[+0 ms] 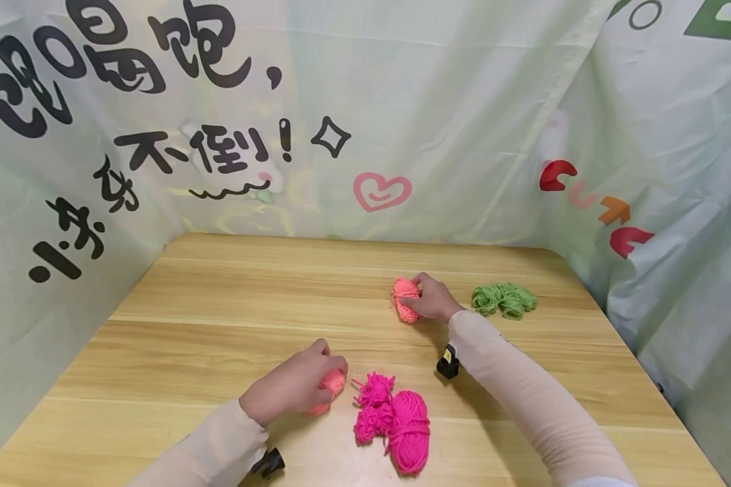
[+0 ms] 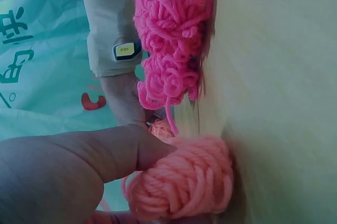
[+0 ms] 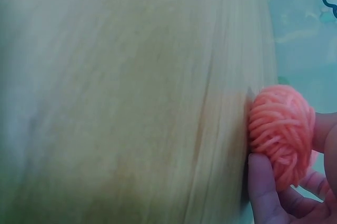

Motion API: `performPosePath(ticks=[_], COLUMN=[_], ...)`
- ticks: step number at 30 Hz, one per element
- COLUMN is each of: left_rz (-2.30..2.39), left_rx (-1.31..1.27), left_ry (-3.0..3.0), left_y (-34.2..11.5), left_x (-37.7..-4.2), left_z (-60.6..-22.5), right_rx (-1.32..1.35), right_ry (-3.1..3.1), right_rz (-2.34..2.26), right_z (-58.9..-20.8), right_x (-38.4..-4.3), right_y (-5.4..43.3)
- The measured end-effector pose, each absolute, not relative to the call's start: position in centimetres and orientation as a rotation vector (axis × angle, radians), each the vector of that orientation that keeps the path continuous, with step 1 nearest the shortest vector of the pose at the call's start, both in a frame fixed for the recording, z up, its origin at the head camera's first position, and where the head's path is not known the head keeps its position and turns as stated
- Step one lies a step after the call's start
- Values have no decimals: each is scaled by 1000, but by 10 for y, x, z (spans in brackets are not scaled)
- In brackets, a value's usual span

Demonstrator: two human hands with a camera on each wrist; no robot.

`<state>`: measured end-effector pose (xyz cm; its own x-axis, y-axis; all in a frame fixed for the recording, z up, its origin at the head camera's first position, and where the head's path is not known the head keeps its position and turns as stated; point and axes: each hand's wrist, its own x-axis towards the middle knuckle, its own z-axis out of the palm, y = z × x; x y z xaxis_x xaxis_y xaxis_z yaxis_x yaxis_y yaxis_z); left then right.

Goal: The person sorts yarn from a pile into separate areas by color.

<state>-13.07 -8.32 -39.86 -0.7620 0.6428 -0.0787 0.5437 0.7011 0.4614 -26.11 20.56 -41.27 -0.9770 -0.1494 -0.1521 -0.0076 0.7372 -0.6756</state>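
My left hand (image 1: 295,382) grips a small ball of coral yarn (image 1: 334,383) low over the table, left of the pink yarn. In the left wrist view the thumb presses on the wound strands of this ball (image 2: 184,182). Farther back, my right hand (image 1: 435,299) holds a second coral yarn ball (image 1: 405,297) from its right side, thumb and fingers around it. The right wrist view shows that ball (image 3: 281,134) at the tabletop with fingertips against it. A bright pink skein (image 1: 410,433) lies between the forearms, beside a loose, tangled pink yarn bundle (image 1: 374,409).
Green yarn (image 1: 504,299) lies in a loose heap to the right of my right hand. The wooden table (image 1: 231,291) is enclosed by a printed cloth backdrop (image 1: 451,122) at its back and sides. Small black devices (image 1: 447,363) sit at both wrists.
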Motion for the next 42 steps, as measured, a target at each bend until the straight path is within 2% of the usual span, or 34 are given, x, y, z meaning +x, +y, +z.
performPosePath(ticks=[42], left_rz=[735], left_rx=[934], left_ry=[2665], left_y=[-72], left_x=[-159], left_z=[-400], right_rx=[-103], right_ry=[2762], right_rz=[-1068], right_z=[-416], right_x=[-261], right_y=[206])
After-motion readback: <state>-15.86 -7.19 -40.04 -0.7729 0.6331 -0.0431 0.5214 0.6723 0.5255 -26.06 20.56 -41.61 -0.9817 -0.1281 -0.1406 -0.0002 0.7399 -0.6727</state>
